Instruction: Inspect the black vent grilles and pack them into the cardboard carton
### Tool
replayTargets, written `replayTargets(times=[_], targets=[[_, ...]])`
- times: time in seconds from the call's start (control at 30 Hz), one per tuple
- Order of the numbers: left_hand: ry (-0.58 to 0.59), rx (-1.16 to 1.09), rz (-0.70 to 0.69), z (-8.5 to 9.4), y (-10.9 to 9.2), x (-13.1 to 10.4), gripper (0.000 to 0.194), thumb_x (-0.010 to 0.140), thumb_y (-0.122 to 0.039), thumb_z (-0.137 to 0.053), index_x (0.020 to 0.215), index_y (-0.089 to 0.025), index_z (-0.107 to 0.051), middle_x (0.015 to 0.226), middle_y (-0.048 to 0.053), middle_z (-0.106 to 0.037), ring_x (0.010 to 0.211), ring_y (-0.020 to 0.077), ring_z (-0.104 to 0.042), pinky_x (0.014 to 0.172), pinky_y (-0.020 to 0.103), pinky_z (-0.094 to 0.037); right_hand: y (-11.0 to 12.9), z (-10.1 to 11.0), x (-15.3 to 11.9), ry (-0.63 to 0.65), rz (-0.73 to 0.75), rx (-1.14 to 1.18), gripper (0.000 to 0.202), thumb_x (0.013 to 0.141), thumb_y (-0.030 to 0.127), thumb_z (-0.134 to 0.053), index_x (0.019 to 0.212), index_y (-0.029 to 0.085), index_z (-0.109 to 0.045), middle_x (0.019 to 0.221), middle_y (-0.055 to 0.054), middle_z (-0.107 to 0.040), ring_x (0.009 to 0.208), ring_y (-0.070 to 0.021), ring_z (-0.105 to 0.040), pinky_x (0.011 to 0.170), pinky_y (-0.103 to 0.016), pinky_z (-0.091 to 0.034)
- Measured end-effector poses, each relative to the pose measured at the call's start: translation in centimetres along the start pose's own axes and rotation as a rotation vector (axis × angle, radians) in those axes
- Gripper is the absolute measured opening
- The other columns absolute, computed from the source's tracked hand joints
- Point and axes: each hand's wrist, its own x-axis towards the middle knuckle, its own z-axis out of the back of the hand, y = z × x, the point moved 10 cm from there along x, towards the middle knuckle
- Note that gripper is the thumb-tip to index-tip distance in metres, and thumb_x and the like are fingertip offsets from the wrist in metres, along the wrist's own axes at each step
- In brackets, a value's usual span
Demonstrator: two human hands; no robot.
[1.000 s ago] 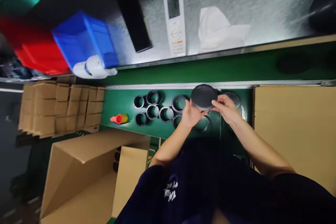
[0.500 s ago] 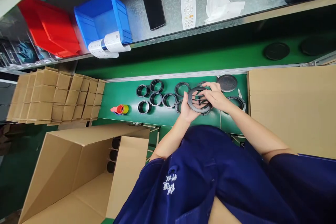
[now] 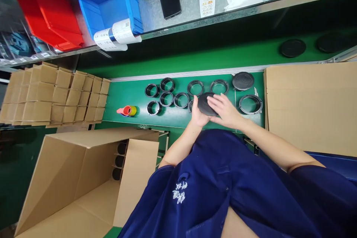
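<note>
My left hand (image 3: pixel 199 116) grips a round black cap (image 3: pixel 205 104) by its left edge, its smooth flat face turned up. Over the cap's right part lies my right hand (image 3: pixel 225 111), fingers stretched out and touching the face. What is under the cap is hidden. Just behind the hands on the green bench stand black rings, among them one ring (image 3: pixel 219 87) and another ring (image 3: pixel 195 88). A ring partly covered by my left hand (image 3: pixel 190 106) shows beside it. To the right are a larger black ring (image 3: pixel 250 104) and another black cap (image 3: pixel 243 81).
Several black rings (image 3: pixel 166 99) and a red-and-yellow roll (image 3: pixel 128 111) stand on the left bench. Stacked small cartons (image 3: pixel 39 93) are at far left, with an open cardboard box (image 3: pixel 67 171) below. A cardboard sheet (image 3: pixel 309 108) borders the right. Overhead, the shelf holds a blue bin (image 3: pixel 111 7).
The black piece in my hands showed an open ring with slots; now a closed flat face is up. My right hand has shifted from its upper edge to lie across the face.
</note>
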Motion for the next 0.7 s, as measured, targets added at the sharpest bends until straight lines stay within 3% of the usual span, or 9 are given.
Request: replayTargets(times=[0.07,0.13,0.23,0.33,0.4,0.47,0.57,0.7], targets=[[-0.050,0.005,0.035,1.6,0.9,0.2,0.064,0.098,-0.069,-0.041,0.117,-0.016,-0.071,0.126,0.015,-0.073,0.131,0.0326,-0.062,0.117,0.050,-0.044,0.1,-2.5,-0.7,0.081,-0.019,-0.050,0.086,0.091,0.074,-0.056,0.154,0.017,-0.049,0.167,-0.019,-0.028,0.154,-0.0431,-0.019,0.124,-0.068,-0.016],[-0.058,0.009,0.069,2.6,1.7,0.5,0.063,0.097,-0.068,-0.045,0.117,-0.015,-0.071,0.129,0.016,-0.071,0.131,0.0324,-0.062,0.117,0.046,-0.044,-1.0,-4.7,-0.8,0.170,-0.082,-0.067,0.097,0.088,0.073,-0.061,0.164,0.018,-0.033,0.169,-0.022,-0.019,0.154,-0.0448,-0.018,0.121,-0.068,-0.023],[-0.077,0.002,0.109,3.8,1.8,1.0,0.070,0.096,-0.074,-0.040,0.131,-0.018,-0.064,0.136,0.017,-0.067,0.135,0.0340,-0.058,0.117,0.053,-0.042,-3.7,-6.6,0.8,0.244,-0.122,-0.039,0.105,0.083,0.070,-0.067,0.167,0.027,-0.023,0.166,-0.019,-0.026,0.148,-0.0424,-0.031,0.116,-0.061,-0.036],[-0.197,0.053,0.107,5.8,0.2,1.4,0.074,0.094,-0.078,-0.038,0.146,-0.028,-0.050,0.144,0.017,-0.060,0.142,0.0356,-0.051,0.117,0.064,-0.036,-9.5,-5.2,4.1,0.085,-0.266,-0.178,0.109,0.078,0.067,-0.071,0.165,0.018,-0.028,0.162,-0.023,-0.029,0.143,-0.0457,-0.034,0.116,-0.062,-0.034],[-0.248,0.091,0.078,7.0,-1.3,1.4,0.070,0.095,-0.075,-0.042,0.148,-0.030,-0.047,0.146,0.018,-0.057,0.145,0.0347,-0.048,0.118,0.064,-0.034,-13.6,-3.9,5.7,-0.015,-0.392,-0.323,0.110,0.078,0.066,-0.072,0.163,0.010,-0.030,0.161,-0.028,-0.026,0.143,-0.0499,-0.031,0.118,-0.066,-0.025],[-0.251,0.086,0.058,7.9,-2.6,1.3,0.065,0.098,-0.068,-0.044,0.147,-0.026,-0.048,0.145,0.020,-0.057,0.143,0.0333,-0.051,0.118,0.059,-0.037,-16.5,-3.6,7.0,-0.012,-0.439,-0.420,0.110,0.079,0.065,-0.071,0.162,0.007,-0.030,0.162,-0.029,-0.025,0.145,-0.0516,-0.028,0.120,-0.068,-0.018],[-0.290,0.041,0.040,9.7,-3.9,0.9,0.057,0.101,-0.060,-0.045,0.141,-0.021,-0.053,0.143,0.020,-0.060,0.135,0.0311,-0.058,0.116,0.054,-0.043,-18.2,-3.9,8.6,0.040,-0.429,-0.468,0.104,0.084,0.065,-0.067,0.161,0.005,-0.032,0.166,-0.029,-0.019,0.150,-0.0515,-0.020,0.122,-0.068,-0.011],[-0.424,0.008,0.057,12.5,-4.6,0.5,0.049,0.103,-0.052,-0.046,0.137,-0.019,-0.056,0.136,0.017,-0.066,0.127,0.0278,-0.065,0.112,0.048,-0.048,-16.7,-2.8,10.6,-0.094,-0.380,-0.469,0.084,0.100,0.056,-0.046,0.166,0.009,-0.024,0.172,-0.021,-0.006,0.158,-0.0424,-0.005,0.125,-0.064,-0.006]])
